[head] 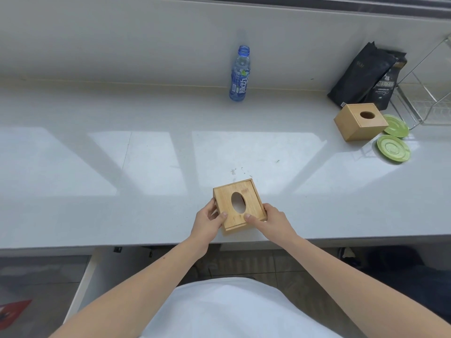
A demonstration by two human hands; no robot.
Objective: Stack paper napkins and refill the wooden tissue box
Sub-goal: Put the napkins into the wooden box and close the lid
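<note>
A square wooden tissue box (246, 191) with an oval hole in its sliding lid sits near the front edge of the white counter (122, 167). White shows through the hole. My left hand (210, 219) grips its left side, thumb on the lid's near corner. My right hand (271, 220) holds its right near corner, thumb pressed on the lid. A second wooden tissue box (360, 121) with a round hole stands at the back right. No loose napkins are in view.
A blue drink bottle (240, 74) without a cap stands at the back wall. Black pouches (366, 74) lean at the back right, beside a clear wire rack (424, 98). Two green saucers (393, 148) lie next to the second box. The counter's front edge runs just under my hands.
</note>
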